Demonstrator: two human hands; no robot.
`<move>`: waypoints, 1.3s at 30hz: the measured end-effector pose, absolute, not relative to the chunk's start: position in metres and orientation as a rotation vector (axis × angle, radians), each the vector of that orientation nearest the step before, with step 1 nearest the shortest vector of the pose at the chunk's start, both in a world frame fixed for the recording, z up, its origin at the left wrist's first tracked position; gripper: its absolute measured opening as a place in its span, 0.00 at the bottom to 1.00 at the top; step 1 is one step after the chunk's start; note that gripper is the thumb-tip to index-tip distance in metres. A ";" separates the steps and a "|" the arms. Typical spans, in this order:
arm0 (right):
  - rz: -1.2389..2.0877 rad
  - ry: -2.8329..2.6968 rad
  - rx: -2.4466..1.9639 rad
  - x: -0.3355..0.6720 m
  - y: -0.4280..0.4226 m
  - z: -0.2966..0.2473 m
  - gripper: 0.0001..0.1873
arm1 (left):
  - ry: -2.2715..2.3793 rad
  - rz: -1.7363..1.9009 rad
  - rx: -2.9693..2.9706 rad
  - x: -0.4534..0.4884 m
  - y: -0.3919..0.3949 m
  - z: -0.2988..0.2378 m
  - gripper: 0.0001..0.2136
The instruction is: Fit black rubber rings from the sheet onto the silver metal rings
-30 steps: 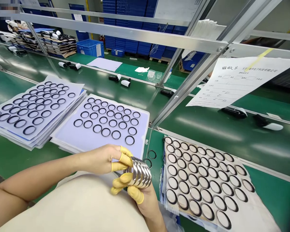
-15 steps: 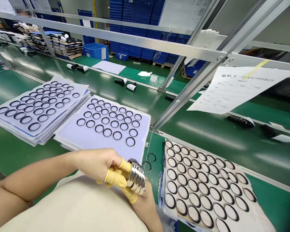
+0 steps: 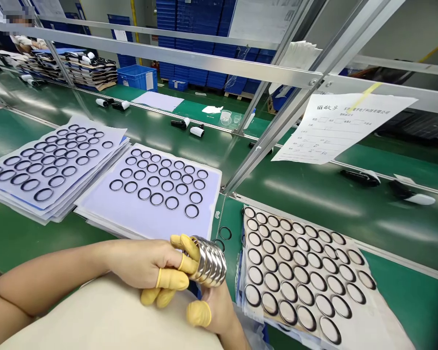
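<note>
While cupped, both hands (image 3: 142,267) (image 3: 219,311) around metal rings (image 3: 209,261)

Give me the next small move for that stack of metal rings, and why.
Probably curl the right hand's yellow-cotted finger up against the stack of shiny metal rings. That finger sits apart from the rings, while the left hand's fingers press them from one side, so the stack looks lightly supported.

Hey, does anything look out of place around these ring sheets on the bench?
Yes. Two black rings lie loose on the green bench, outside the neat rows on the pale sheet. They sit right beside the stack of metal rings held by the left hand and right hand, so they look stray.
</note>
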State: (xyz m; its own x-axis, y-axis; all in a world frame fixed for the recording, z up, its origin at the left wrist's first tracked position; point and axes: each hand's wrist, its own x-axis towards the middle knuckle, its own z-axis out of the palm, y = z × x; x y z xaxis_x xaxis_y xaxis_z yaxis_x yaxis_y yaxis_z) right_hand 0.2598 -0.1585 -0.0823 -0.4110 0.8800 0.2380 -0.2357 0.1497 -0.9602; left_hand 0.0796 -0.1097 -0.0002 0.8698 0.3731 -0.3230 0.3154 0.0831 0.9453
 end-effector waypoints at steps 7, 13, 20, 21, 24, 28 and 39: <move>1.481 -1.379 -0.668 0.270 -0.157 -0.075 0.44 | 0.526 0.081 1.449 0.086 -0.114 -0.017 0.20; 1.401 -1.322 -0.816 0.271 -0.164 -0.071 0.46 | 0.500 0.283 1.243 0.092 -0.113 -0.030 0.28; 0.898 -1.634 -0.817 0.275 -0.161 -0.074 0.37 | 0.713 0.315 0.987 0.106 -0.109 -0.040 0.14; 0.868 -1.659 -0.810 0.275 -0.160 -0.073 0.37 | 0.724 0.327 0.960 0.107 -0.109 -0.041 0.13; 0.886 -1.648 -0.798 0.277 -0.160 -0.073 0.38 | 0.736 0.357 0.972 0.111 -0.107 -0.041 0.13; 0.968 -1.633 -0.814 0.281 -0.162 -0.077 0.42 | 0.660 0.508 1.347 0.114 -0.105 -0.039 0.13; 1.344 -1.470 -0.819 0.311 -0.176 -0.085 0.17 | 0.369 0.806 2.371 0.127 -0.094 -0.039 0.16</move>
